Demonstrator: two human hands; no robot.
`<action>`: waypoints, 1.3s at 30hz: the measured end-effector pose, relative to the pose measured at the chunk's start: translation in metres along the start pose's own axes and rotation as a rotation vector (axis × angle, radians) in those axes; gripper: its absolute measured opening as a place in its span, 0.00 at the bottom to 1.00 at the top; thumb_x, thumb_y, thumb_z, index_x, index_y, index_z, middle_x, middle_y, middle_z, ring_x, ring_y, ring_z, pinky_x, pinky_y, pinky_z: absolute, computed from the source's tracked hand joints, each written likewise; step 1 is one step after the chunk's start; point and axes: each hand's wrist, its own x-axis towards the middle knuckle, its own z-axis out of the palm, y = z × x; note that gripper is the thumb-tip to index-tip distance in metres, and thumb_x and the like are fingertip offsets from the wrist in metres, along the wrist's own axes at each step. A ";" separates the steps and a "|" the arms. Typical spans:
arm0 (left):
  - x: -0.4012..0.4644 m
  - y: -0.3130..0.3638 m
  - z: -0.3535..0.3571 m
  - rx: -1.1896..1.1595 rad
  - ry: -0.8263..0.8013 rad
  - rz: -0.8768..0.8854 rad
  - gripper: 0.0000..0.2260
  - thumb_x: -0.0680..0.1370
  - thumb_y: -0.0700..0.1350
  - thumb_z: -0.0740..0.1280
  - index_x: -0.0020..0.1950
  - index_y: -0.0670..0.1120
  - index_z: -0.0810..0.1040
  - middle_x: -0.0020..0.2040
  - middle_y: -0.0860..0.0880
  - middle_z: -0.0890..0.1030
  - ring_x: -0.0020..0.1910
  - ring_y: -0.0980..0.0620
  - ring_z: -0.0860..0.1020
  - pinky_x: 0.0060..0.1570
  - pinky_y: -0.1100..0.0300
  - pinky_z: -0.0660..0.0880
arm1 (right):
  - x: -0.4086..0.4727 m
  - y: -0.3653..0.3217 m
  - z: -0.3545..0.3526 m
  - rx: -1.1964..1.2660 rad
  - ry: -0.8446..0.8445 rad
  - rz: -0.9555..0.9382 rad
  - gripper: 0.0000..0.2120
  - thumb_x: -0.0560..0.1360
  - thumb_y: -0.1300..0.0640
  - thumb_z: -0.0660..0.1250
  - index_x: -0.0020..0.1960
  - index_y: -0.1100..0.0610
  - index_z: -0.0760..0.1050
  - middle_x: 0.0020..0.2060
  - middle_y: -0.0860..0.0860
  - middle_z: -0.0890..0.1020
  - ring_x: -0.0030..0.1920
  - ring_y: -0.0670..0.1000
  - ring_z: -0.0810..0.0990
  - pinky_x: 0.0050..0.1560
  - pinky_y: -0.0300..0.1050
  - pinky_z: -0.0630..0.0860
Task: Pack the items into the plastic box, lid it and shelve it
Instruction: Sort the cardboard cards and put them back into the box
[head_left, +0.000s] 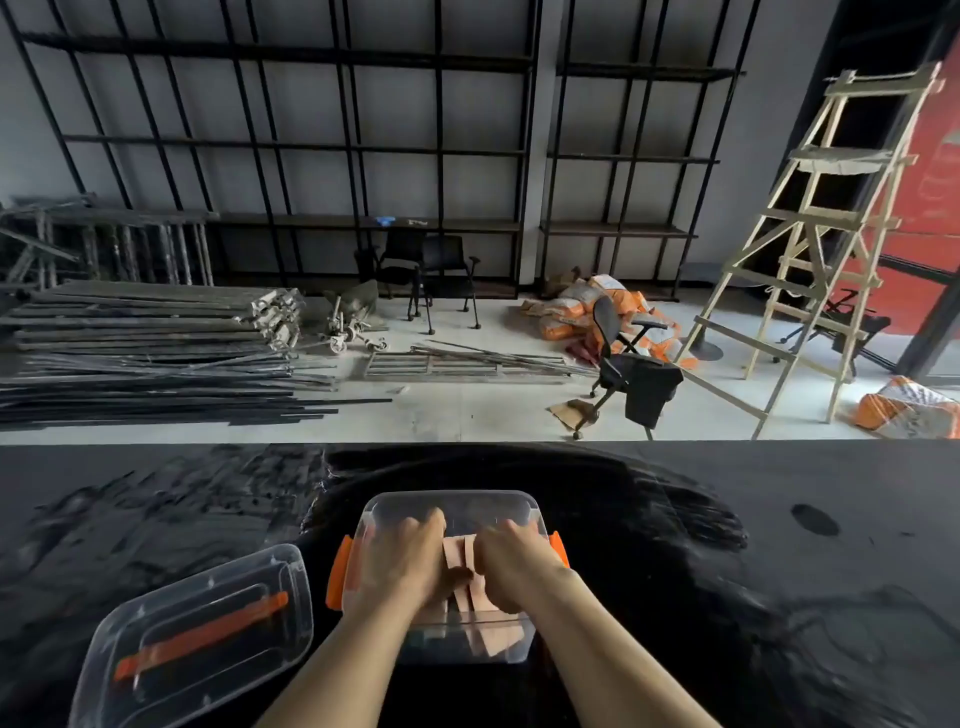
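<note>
A clear plastic box with orange side latches is seen standing on the black tabletop, near its front edge and roughly in the middle of the view. Both hands are placed inside the box, side by side. The left hand is laid palm down over pale pinkish, flat, strip-like items that lie in the box; its fingers are stretched forward and kept close together, pressed onto the items rather than wrapped around any of them. The right hand is set just beside it, its fingers curled down onto the same items; whether anything is actually gripped by them cannot be told, since the fingertips are hidden. More of the pinkish items are seen through the box's near wall.

The clear lid, fitted with an orange handle, is laid on the tabletop to the left of the box, close to it but apart.

Beyond the tabletop, black shelving is stood against the far wall, and a wooden ladder is seen on the right.
</note>
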 end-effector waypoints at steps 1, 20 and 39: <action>0.001 0.003 0.002 -0.023 -0.036 -0.019 0.22 0.71 0.61 0.67 0.61 0.52 0.72 0.57 0.48 0.83 0.55 0.46 0.81 0.46 0.53 0.72 | 0.000 -0.001 0.000 -0.007 -0.044 0.014 0.16 0.76 0.65 0.68 0.64 0.62 0.78 0.64 0.59 0.80 0.63 0.60 0.79 0.61 0.54 0.77; 0.018 0.016 -0.003 -0.451 0.043 -0.074 0.07 0.74 0.56 0.64 0.47 0.55 0.70 0.38 0.57 0.79 0.38 0.57 0.78 0.38 0.58 0.76 | 0.017 0.027 0.001 0.463 0.791 0.005 0.07 0.76 0.57 0.64 0.49 0.52 0.81 0.44 0.46 0.84 0.40 0.48 0.81 0.35 0.41 0.75; 0.020 0.012 -0.042 -0.815 -0.008 -0.084 0.07 0.81 0.49 0.64 0.52 0.47 0.78 0.41 0.48 0.86 0.34 0.47 0.85 0.35 0.51 0.82 | 0.043 0.048 -0.026 1.169 0.585 0.177 0.07 0.77 0.63 0.66 0.54 0.57 0.80 0.48 0.54 0.86 0.46 0.54 0.85 0.44 0.51 0.83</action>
